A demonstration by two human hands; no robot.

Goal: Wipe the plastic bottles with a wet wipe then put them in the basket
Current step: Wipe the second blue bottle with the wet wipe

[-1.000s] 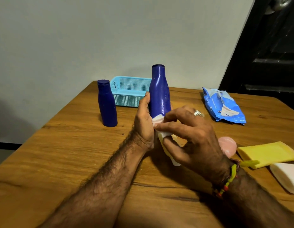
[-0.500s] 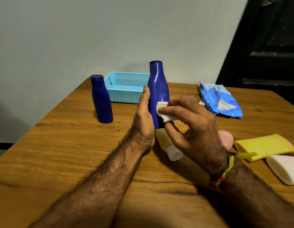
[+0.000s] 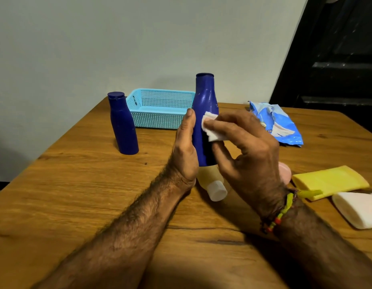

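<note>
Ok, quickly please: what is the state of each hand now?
Left hand: closed around the tall blue bottle, holding it upright.
Right hand: pinching the wet wipe against that bottle.

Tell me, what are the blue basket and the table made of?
The basket looks like light blue plastic: thin walls full of tiny square holes, moulded in one piece. The table looks like wood with a smooth finish, since brown grain lines and dark knots show, though it could be a wood-look coating.
</note>
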